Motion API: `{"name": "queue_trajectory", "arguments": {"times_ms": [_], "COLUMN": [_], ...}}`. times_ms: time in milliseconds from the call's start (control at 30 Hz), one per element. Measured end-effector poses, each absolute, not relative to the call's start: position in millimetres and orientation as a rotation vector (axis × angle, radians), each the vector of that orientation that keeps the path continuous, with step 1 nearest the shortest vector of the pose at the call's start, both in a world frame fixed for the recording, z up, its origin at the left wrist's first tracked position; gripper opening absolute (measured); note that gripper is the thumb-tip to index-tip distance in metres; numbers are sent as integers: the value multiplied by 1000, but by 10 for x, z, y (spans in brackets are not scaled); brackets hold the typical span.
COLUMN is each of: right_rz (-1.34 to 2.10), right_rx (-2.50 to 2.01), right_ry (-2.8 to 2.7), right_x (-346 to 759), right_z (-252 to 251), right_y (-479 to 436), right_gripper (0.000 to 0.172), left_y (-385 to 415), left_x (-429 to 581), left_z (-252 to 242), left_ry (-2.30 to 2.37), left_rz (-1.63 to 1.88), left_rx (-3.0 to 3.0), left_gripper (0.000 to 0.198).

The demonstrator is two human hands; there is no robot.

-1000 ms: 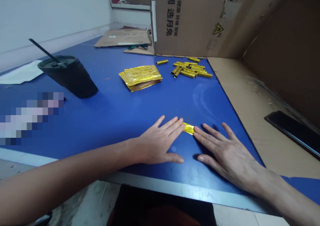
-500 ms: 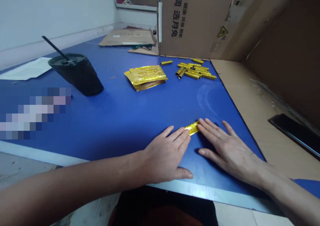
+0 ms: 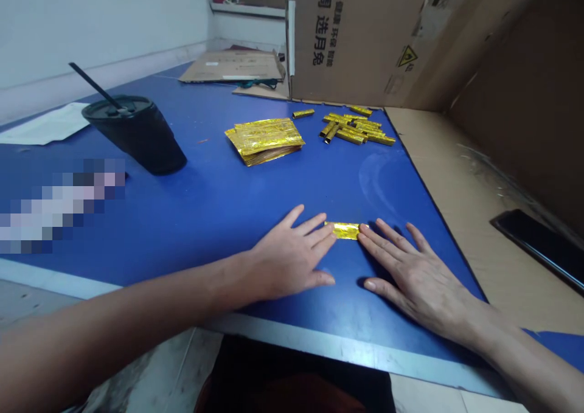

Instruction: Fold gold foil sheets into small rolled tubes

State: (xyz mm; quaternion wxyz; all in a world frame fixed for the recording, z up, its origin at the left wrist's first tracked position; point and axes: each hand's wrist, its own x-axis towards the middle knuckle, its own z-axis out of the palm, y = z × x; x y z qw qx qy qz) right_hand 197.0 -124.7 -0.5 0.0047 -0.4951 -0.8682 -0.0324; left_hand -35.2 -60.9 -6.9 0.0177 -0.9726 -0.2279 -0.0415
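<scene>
A small strip of shiny gold foil paper [image 3: 347,230] lies on the blue tabletop in front of me. The fingertips of my left hand [image 3: 292,255] press on its left end, with the fingers stretched and spread. On its right end rest the fingertips of my right hand [image 3: 410,267], also spread, thumb apart. Both ends of the strip are partly hidden under the fingers. Beyond the hands sits a stack of gold foil paper sheets [image 3: 267,136]. Right of that stack lies a pile of narrow gold foil paper rolls [image 3: 356,128], with one roll [image 3: 303,114] apart on its left.
A dark tumbler with a straw [image 3: 137,133] stands on the left, near a white sheet [image 3: 45,124] and a blurred-out patch. A large cardboard box [image 3: 356,42] borders the back and right. A black phone [image 3: 538,242] rests on cardboard at the right; flat cardboard [image 3: 232,66] lies behind.
My left hand has moved a little left and away from me, its fingers spreading wider. The gold strip has turned from slanted to nearly level. My right hand has barely shifted.
</scene>
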Motion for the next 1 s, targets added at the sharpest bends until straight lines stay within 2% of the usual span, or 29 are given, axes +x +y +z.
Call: {"name": "queue_trajectory", "arguments": {"times_ms": [200, 333, 433, 600, 767, 1000], "right_rz": [-113, -163, -174, -161, -181, -89], "right_rx": [-1404, -1381, -1382, -1387, -1405, -1556], "right_ry": [-2762, -2767, -2759, -2759, -2765, -2728], "right_x": [1851, 1815, 1808, 1807, 1816, 2017], "right_z": [37, 11, 11, 14, 25, 96], "right_y": [-1325, -1334, -1329, -1332, -1326, -1165], "right_gripper": [60, 59, 62, 62, 56, 46], "left_y": [-290, -393, -556, -599, -440, -620], "left_x": [-318, -127, 23, 7, -194, -316], "left_z": [-9, 37, 19, -92, -115, -105], "left_ry": [-775, -837, -700, -713, -842, -809], "left_rz": [-40, -90, -113, -63, -11, -100], "left_rx": [-2960, -2963, -3102, -3196, -3138, -3053], "left_gripper": [51, 68, 81, 86, 82, 85]}}
